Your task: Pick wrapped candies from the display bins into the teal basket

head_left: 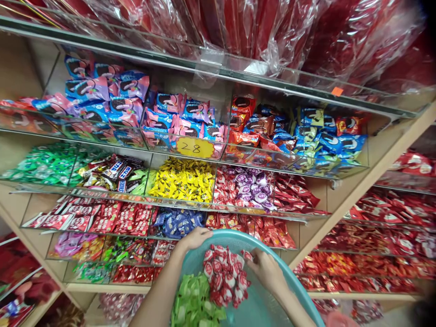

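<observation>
A teal plastic basket [293,277] is in front of me at the bottom of the view. My left hand [197,238] is closed over its far left rim. Inside lie a pile of red-and-white wrapped candies [226,277] and, to the left of it, a heap of green wrapped candies [195,302]. My right hand [267,269] is over the inside of the basket, right of the red-and-white pile. Its thumb and fingers are pinched on a red-and-white candy at the edge of that pile.
Beyond the basket rise tilted shelves with clear dividers, holding yellow candies [184,179], purple-and-white candies [254,186] and blue snack packs [91,111]. A yellow tag [194,148] reads 28. Red items in clear plastic [238,27] lie on top. More shelves stand to the right.
</observation>
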